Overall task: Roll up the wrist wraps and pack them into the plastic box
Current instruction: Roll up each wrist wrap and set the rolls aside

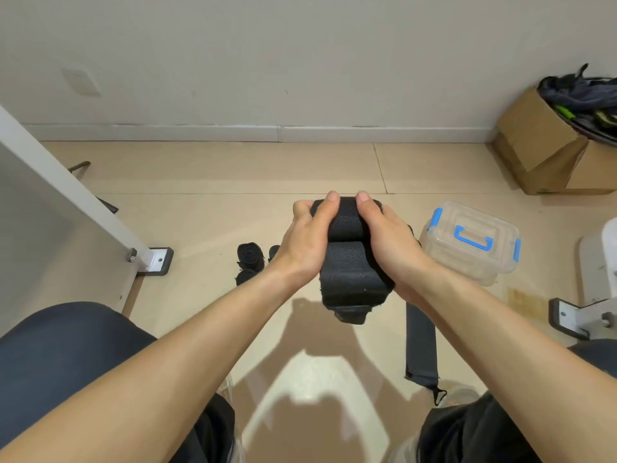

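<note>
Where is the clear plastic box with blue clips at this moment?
In the head view the plastic box sits on the floor right of centre, just right of the right hand, nearer than the cardboard boxes by the wall.

The wrist wrap [350, 265] raised above the floor [217, 168] is black with a fine speckled weave. The rolled wraps [250, 254] lying on the floor are black too, and the flat strip [421, 345] toward its near edge is dark charcoal. The plastic box [467, 259] is clear, with bright blue latches and handle. The floor is pale beige tile with thin dark joints; the wall [300, 45] is off-white. The cardboard boxes [534, 145] at the far right corner are brown, holding dark cloth [581, 91] streaked with lime green.
</note>
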The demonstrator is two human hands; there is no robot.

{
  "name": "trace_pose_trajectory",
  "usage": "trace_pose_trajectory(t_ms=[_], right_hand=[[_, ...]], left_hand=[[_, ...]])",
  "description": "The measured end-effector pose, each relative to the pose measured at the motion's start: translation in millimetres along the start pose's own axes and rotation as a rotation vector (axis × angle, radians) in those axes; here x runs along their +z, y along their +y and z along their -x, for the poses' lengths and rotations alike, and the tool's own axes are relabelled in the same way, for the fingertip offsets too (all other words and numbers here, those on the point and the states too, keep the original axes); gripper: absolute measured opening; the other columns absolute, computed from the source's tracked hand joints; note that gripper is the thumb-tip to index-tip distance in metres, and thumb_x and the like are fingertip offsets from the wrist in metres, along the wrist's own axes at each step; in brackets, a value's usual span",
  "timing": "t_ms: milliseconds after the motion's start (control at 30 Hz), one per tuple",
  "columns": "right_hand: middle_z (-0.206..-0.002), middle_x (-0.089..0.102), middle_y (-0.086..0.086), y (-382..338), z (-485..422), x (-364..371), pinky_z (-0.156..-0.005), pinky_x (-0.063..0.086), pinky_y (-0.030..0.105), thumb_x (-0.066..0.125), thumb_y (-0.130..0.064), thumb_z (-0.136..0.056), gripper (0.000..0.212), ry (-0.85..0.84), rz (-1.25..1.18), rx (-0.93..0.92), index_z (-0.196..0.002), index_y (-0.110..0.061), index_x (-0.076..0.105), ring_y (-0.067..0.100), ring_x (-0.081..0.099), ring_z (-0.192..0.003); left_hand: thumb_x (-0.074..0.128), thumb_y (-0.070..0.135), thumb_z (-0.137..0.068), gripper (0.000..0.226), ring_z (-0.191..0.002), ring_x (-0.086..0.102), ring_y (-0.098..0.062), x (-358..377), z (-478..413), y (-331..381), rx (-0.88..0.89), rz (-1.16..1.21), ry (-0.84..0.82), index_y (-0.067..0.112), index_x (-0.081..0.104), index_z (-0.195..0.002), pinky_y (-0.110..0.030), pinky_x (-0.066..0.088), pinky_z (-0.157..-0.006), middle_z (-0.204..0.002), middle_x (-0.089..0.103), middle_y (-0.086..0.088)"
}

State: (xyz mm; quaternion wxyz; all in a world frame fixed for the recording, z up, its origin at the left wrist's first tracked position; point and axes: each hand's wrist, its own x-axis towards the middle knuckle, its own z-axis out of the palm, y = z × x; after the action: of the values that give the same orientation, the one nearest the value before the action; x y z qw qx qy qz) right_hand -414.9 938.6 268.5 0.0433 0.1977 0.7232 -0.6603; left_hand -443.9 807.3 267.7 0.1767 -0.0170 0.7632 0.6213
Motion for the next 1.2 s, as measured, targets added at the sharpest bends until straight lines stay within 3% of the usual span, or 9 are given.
trace_pose_trajectory(t_ms=[133,267,433,533,633,733,867,1033,1200], right_hand=[[-0.112,0.070,0.008,1,2,-1,-0.092,0.058,0.041,0.053,-0.044,-0.103,0.034,0.011,-0.108,-0.011,-0.120,-0.015,0.056,0.022,0.071,-0.104],[-0.114,0.069,0.008,0,4,-1,-0.088,0.061,0.038,0.056,-0.035,-0.104,0.030,-0.062,-0.261,-0.002,-0.124,-0.013,0.051,0.017,0.073,-0.099],[-0.112,0.070,0.008,1,1,-3,-0.096,0.058,0.043,0.061,-0.038,-0.100,0.035,-0.092,-0.264,0.023,-0.126,-0.015,0.052,0.019,0.072,-0.100],[-0.118,0.074,0.006,-1,-2,-6,-0.103,0.053,0.049,0.062,-0.062,-0.079,0.063,-0.115,-0.172,0.095,-0.127,-0.021,0.061,0.023,0.072,-0.108],[-0.120,0.075,0.005,0,-3,-6,-0.101,0.054,0.048,0.061,-0.076,-0.078,0.075,-0.145,-0.212,0.114,-0.130,-0.023,0.061,0.024,0.073,-0.108],[-0.118,0.073,0.008,2,-3,-5,-0.093,0.059,0.048,0.057,-0.058,-0.098,0.047,-0.077,-0.260,0.058,-0.125,-0.019,0.057,0.024,0.075,-0.104],[-0.098,0.072,0.002,9,-2,-4,-0.090,0.059,0.045,0.061,-0.039,-0.101,0.028,-0.060,-0.250,-0.004,-0.117,-0.016,0.057,0.017,0.073,-0.089],[-0.092,0.070,0.000,13,-1,4,-0.088,0.056,0.043,0.060,-0.032,-0.102,0.022,-0.054,-0.207,-0.069,-0.115,-0.015,0.056,0.013,0.069,-0.086],[-0.103,0.076,-0.001,11,1,7,-0.088,0.060,0.040,0.065,-0.038,-0.099,0.032,-0.045,-0.238,-0.097,-0.125,-0.022,0.055,0.016,0.075,-0.097]], left_hand=[[0.038,0.077,-0.093,0.064,-0.081,0.066,-0.028,-7,-6,1,-0.094,-0.008,-0.179,0.023,0.070,-0.102,-0.037,0.049,-0.073,-0.094,0.074,-0.008],[0.058,0.053,-0.098,0.053,-0.111,0.071,-0.032,-8,-10,1,-0.089,0.254,-0.230,0.008,0.068,-0.125,-0.050,0.053,-0.104,-0.118,0.074,-0.016],[0.073,0.054,-0.081,0.077,-0.114,0.070,-0.031,-7,-9,-4,-0.049,0.340,-0.196,0.007,0.050,-0.137,-0.054,0.053,-0.103,-0.127,0.069,-0.017],[0.069,0.047,-0.090,0.059,-0.112,0.070,-0.025,-7,-11,-12,-0.020,0.268,-0.190,0.016,0.042,-0.132,-0.050,0.055,-0.100,-0.124,0.068,-0.011],[0.061,0.031,-0.102,0.043,-0.097,0.069,-0.017,-9,-12,-11,0.054,0.169,-0.255,0.018,0.035,-0.133,-0.030,0.056,-0.080,-0.114,0.066,-0.005],[0.057,0.025,-0.104,0.041,-0.078,0.062,-0.011,-13,-10,-8,0.087,0.106,-0.300,0.021,0.032,-0.135,-0.019,0.048,-0.060,-0.101,0.063,-0.001],[0.064,0.028,-0.100,0.048,-0.091,0.066,-0.019,-18,-10,-6,-0.055,0.164,-0.373,0.025,0.036,-0.139,-0.041,0.053,-0.082,-0.103,0.069,0.001],[0.052,0.062,-0.097,0.054,-0.101,0.075,-0.022,-15,-8,0,-0.196,0.208,-0.343,0.018,0.068,-0.124,-0.036,0.060,-0.075,-0.113,0.077,-0.005],[0.061,0.051,-0.096,0.047,-0.104,0.074,-0.028,-14,-12,-2,-0.167,0.300,-0.237,0.012,0.072,-0.119,-0.043,0.059,-0.091,-0.112,0.077,-0.010]])
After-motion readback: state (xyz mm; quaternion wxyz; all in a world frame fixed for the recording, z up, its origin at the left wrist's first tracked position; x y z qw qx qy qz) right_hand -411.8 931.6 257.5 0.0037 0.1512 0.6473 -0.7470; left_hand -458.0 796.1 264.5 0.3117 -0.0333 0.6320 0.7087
